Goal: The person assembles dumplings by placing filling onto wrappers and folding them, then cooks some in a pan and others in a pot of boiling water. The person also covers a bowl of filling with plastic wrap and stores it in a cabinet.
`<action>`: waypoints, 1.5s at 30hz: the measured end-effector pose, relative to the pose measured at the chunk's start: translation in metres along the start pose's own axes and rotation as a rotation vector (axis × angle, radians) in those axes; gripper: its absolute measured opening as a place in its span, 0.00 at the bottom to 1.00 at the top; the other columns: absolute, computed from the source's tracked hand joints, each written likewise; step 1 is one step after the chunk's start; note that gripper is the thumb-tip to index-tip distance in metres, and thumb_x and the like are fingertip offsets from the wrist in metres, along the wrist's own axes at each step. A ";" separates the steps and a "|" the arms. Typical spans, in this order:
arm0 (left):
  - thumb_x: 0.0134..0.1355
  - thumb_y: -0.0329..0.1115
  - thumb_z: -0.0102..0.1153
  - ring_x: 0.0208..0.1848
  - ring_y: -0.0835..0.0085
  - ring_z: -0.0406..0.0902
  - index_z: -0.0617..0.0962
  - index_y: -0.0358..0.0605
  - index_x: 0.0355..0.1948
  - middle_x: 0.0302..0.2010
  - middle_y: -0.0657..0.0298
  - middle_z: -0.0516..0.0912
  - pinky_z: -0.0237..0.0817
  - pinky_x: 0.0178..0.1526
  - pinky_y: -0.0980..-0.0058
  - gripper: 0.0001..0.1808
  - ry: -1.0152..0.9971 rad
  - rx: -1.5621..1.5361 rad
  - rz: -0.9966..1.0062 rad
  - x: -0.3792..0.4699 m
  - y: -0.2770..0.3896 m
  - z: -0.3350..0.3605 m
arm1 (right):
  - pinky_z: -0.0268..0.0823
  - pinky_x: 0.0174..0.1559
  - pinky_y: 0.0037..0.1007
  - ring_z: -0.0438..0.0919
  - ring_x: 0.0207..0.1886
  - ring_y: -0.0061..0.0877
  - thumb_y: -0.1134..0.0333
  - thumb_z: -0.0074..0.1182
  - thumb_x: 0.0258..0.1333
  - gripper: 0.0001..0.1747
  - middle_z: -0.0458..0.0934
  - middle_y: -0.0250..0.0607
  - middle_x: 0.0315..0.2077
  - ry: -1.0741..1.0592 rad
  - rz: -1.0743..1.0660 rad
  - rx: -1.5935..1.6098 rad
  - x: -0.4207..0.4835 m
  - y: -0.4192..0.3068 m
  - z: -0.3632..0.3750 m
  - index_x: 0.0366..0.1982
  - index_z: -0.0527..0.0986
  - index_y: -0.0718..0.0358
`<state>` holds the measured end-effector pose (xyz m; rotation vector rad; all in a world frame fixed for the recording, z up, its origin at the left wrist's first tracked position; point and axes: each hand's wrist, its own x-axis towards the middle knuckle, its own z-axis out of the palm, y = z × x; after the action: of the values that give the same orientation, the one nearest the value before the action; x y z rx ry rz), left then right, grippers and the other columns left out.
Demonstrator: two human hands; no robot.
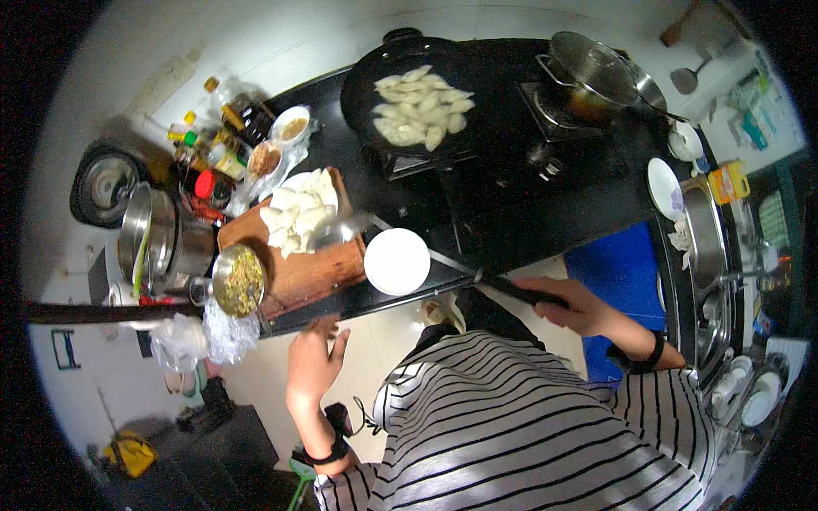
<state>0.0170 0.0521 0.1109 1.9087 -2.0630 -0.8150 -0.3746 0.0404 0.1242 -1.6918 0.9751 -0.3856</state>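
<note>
My right hand grips the black handle of a metal ladle. The ladle's shaft runs by a white bowl at the counter's front edge, and its blurred head is over the wooden cutting board. Uncooked dumplings lie on a white plate on that board. Nothing is in my left hand, which hangs in front of the counter with fingers apart. A metal bowl of chopped filling is at the board's left edge. Many dumplings lie in the black wok on the stove.
A steel pot with a glass lid stands on the right burner. Sauce bottles and small bowls crowd the back left. Steel pots stand at the far left. A white plate sits beside the sink on the right.
</note>
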 end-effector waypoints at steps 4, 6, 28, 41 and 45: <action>0.53 0.30 0.55 0.34 0.53 0.77 0.77 0.37 0.40 0.32 0.48 0.79 0.67 0.37 0.63 0.13 -0.083 0.019 0.004 -0.004 0.001 -0.002 | 0.65 0.49 0.34 0.73 0.48 0.34 0.67 0.44 0.60 0.25 0.70 0.49 0.51 0.045 -0.187 -0.024 0.001 0.025 0.022 0.59 0.60 0.62; 0.53 0.31 0.56 0.34 0.58 0.79 0.75 0.36 0.43 0.33 0.49 0.80 0.68 0.37 0.67 0.16 -0.120 -0.013 0.025 -0.004 0.016 -0.004 | 0.60 0.55 0.32 0.69 0.54 0.36 0.67 0.42 0.61 0.24 0.66 0.48 0.55 0.036 -0.294 0.078 -0.001 0.034 0.026 0.59 0.60 0.62; 0.54 0.33 0.57 0.36 0.60 0.80 0.72 0.34 0.47 0.35 0.49 0.80 0.70 0.38 0.69 0.20 -0.505 -0.022 0.494 0.054 0.280 0.118 | 0.66 0.48 0.36 0.73 0.46 0.47 0.67 0.50 0.54 0.20 0.73 0.54 0.44 1.240 0.590 -0.481 -0.343 0.229 -0.133 0.48 0.68 0.66; 0.55 0.37 0.56 0.37 0.57 0.77 0.72 0.35 0.48 0.36 0.48 0.78 0.68 0.39 0.66 0.22 -0.473 0.129 0.561 0.071 0.443 0.214 | 0.68 0.36 0.40 0.74 0.37 0.47 0.71 0.53 0.51 0.21 0.73 0.51 0.36 1.001 0.421 -0.716 -0.438 0.385 -0.186 0.49 0.65 0.63; 0.55 0.37 0.56 0.36 0.56 0.76 0.72 0.35 0.49 0.36 0.49 0.78 0.67 0.40 0.66 0.22 -0.420 0.128 0.499 0.070 0.442 0.219 | 0.66 0.39 0.40 0.72 0.39 0.47 0.72 0.54 0.49 0.19 0.72 0.51 0.36 1.032 0.337 -0.867 -0.443 0.410 -0.187 0.45 0.67 0.63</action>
<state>-0.4798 0.0415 0.1497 1.2404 -2.7329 -1.0317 -0.9390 0.2294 -0.0867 -2.0083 2.4134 -0.6920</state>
